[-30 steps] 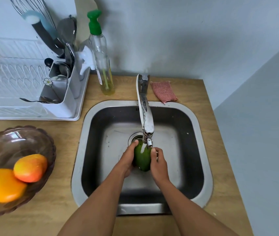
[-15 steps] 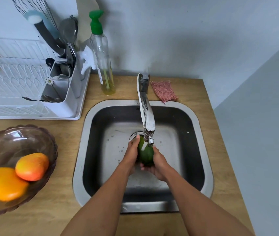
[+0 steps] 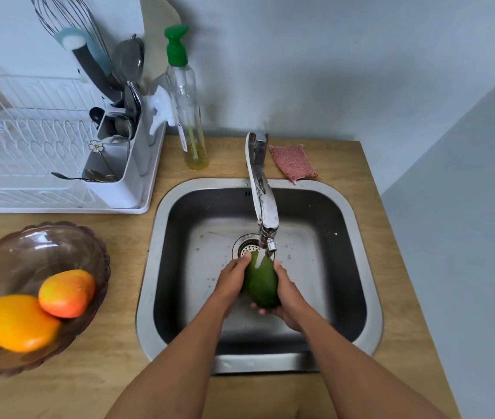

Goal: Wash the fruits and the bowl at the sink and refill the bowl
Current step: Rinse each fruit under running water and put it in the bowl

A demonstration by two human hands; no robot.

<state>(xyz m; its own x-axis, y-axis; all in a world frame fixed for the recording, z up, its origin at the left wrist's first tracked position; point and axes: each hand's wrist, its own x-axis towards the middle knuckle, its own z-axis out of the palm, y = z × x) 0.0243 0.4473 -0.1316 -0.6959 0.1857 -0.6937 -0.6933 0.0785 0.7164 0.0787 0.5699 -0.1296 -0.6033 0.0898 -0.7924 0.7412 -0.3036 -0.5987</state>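
**One fruit under the tap, much left**

Our left hand (image 3: 231, 279) and right hand (image 3: 285, 294) both clasp the dark green oval fruit (image 3: 263, 281) in the square steel sink (image 3: 258, 362), under the chrome tap (image 3: 263, 201). Left of the sink, the brown translucent bowl (image 3: 28, 255) holds a round orange fruit (image 3: 16, 322) and a red-orange fruit (image 3: 66, 293), unwashed, we judge. The bowl wash and the refill remain. A green-capped soap bottle (image 3: 190, 116) stands behind the sink. Nothing blocks our reach.

Nothing legible here tbh. The soap bottle (image 3: 184, 95) has a little white tag (image 3: 183, 137) (print way too tiny to read), and there's a small dark marking (image 3: 247, 193) on the back wall of the sink (image 3: 147, 282), also unreadable.
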